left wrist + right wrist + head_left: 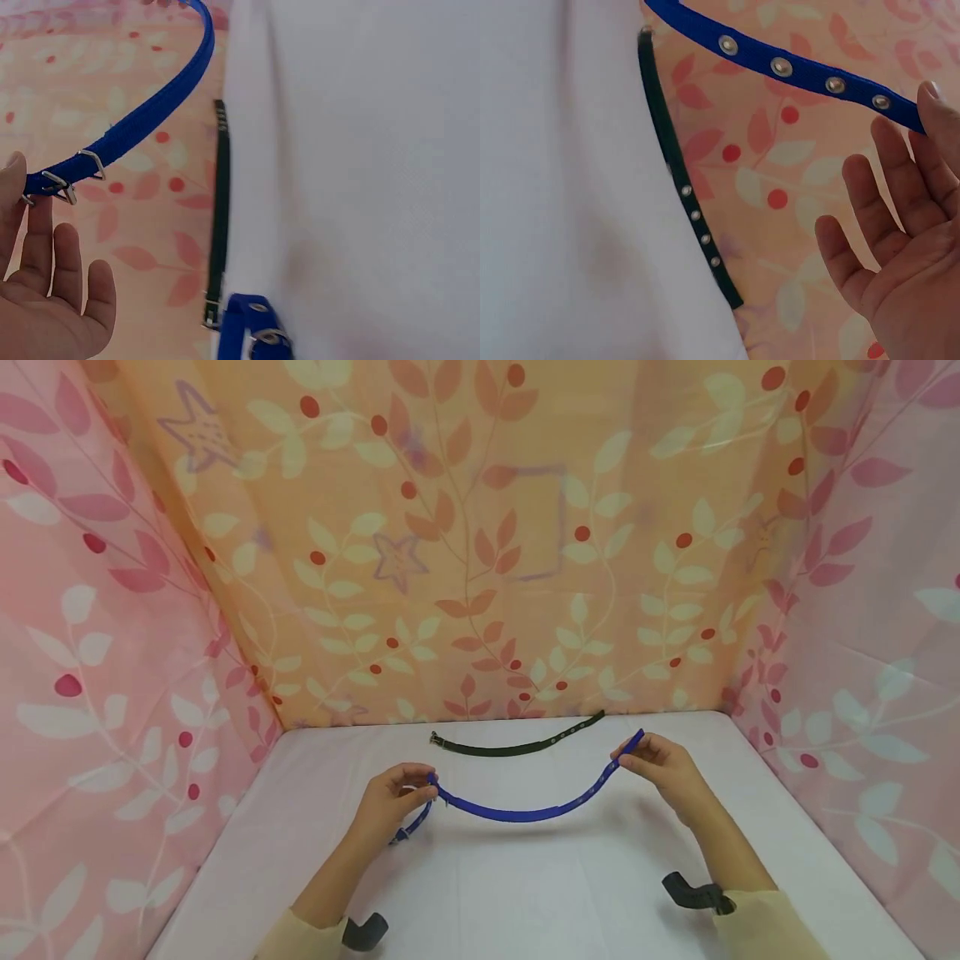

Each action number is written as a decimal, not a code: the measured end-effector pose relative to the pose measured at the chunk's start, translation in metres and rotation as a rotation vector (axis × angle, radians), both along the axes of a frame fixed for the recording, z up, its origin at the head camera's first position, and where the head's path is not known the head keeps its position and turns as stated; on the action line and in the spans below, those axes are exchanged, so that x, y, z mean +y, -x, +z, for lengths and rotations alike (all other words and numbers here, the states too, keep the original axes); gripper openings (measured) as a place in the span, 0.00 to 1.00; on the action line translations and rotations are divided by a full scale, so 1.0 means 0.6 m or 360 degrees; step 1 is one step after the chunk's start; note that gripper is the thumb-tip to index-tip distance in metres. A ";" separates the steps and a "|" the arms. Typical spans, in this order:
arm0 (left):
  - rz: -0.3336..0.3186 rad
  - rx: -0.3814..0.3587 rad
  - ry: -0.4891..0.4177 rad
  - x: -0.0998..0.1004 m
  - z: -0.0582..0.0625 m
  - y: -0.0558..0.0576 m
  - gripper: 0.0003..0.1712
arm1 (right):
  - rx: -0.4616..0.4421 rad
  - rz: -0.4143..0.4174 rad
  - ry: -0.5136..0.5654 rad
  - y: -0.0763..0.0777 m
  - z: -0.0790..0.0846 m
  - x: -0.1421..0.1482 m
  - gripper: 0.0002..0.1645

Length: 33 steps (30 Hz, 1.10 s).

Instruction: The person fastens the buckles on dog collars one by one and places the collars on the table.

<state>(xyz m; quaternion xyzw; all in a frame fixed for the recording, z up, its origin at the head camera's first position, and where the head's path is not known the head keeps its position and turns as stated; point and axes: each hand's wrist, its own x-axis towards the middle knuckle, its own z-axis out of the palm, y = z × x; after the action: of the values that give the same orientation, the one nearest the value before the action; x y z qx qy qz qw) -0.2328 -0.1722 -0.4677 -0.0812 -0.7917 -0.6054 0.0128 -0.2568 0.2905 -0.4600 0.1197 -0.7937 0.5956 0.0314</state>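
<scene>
A blue collar [510, 815] hangs in a shallow curve above the table between both hands. My left hand [386, 802] pinches its buckle end between thumb and finger; the metal buckle [60, 187] shows in the left wrist view. My right hand [663, 768] pinches the other end, past a row of metal eyelets [781, 67]. Below the left hand is another blue strap [415, 822] with eyelets and metal fittings; whether it lies on the table or hangs cannot be told. Behind, a dark green collar [498, 752] lies stretched out, buckle to the left, eyelets to the right.
The white table [525, 893] ends at a patterned orange curtain [480, 568] at the back. Pink patterned curtains [112, 693] stand at both sides. A black curved piece [693, 893] sits at each sleeve cuff.
</scene>
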 end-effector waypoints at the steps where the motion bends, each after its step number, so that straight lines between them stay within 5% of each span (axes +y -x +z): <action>1: -0.0001 0.0005 -0.0017 0.001 0.005 -0.005 0.19 | 0.0038 0.0004 0.0068 -0.005 0.006 -0.007 0.20; 10: -0.0019 0.0011 -0.0244 0.013 0.058 -0.048 0.21 | 0.0327 -0.0006 0.0522 -0.057 0.066 -0.084 0.14; 20: -0.0036 -0.0014 -0.0545 0.048 0.106 -0.095 0.28 | 0.0451 0.0109 0.0375 -0.112 0.110 -0.138 0.13; 27: 0.0011 -0.0047 -0.0677 0.071 0.110 -0.110 0.23 | 0.0673 0.0086 0.0045 -0.133 0.118 -0.162 0.16; 33: -0.0055 -0.0018 -0.0652 0.080 0.110 -0.125 0.20 | 0.0716 0.0089 0.0020 -0.148 0.117 -0.179 0.19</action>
<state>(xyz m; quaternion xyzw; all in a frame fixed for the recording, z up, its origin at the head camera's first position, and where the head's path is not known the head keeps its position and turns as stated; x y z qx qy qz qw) -0.1576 -0.1240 -0.4014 -0.0871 -0.6505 -0.7544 0.0143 -0.1678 0.1830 -0.3901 0.2713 -0.7594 0.5593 0.1919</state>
